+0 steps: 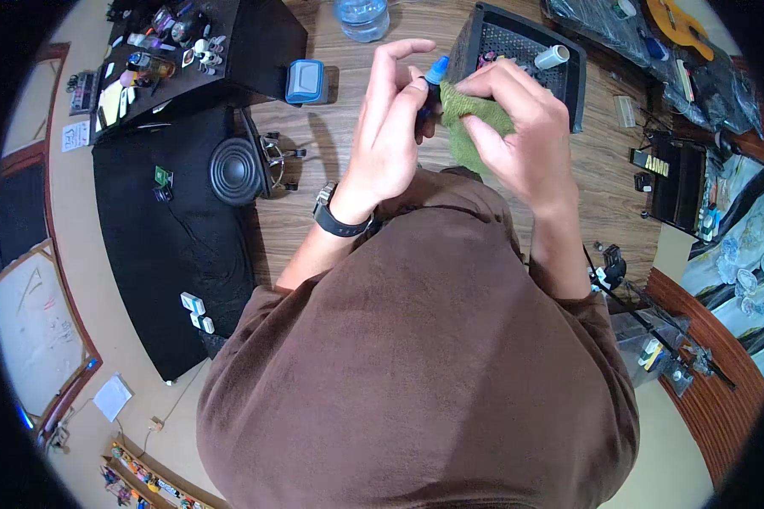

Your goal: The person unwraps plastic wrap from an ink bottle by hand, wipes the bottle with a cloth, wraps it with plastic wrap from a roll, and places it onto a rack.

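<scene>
Sitting in left hand [387, 136], blue-capped bottle [436, 71] touches green cloth [474, 127].

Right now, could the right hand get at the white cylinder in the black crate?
Probably yes, once freed: the right hand grips the green cloth, but nothing covers the white cylinder in the crate.

Could make out no word, number, brand or sign for certain. Saw blurred marks on a small white sheet [75, 136], well to the left of the left fingers [385, 68]. Noticed faint scribbles, illegible, on a whiteboard [42, 339], farther left and lower in view. Saw letter-like shapes, too small to tell, on a pale strip [656, 165] well to the right of the right fingers [489, 81].
</scene>
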